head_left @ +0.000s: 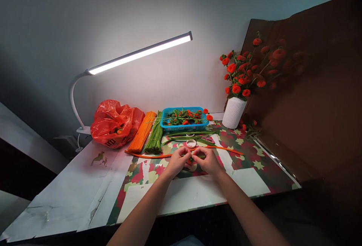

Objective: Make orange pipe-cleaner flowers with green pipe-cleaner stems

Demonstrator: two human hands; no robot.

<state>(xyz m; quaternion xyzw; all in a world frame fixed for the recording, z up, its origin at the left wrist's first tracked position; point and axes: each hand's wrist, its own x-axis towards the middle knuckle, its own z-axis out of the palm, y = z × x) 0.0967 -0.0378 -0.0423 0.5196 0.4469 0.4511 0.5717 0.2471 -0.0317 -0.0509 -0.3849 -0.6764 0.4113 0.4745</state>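
Over the near middle of the patterned mat, my left hand (180, 160) and my right hand (208, 161) meet, thumbs and forefingers pinched together. A small green piece (191, 159) shows between the fingertips, mostly covered by them; its exact shape is hidden. Just behind the hands a long orange chenille stem (226, 148) lies curved across the mat, passing behind my fingers. A white roll of tape (191, 144) rests right beyond the fingertips. Several loose green chenille stems (175, 138) lie past it.
At the back stands a blue basket (184, 127) of green and red-orange chenille pieces. Left of it are green (153, 140) and orange stem bundles (143, 131), a red plastic bag (114, 123) and a lit lamp (141, 54). A white vase (234, 113) holds orange flowers (240, 69) beside a brown cardboard panel (319, 87).
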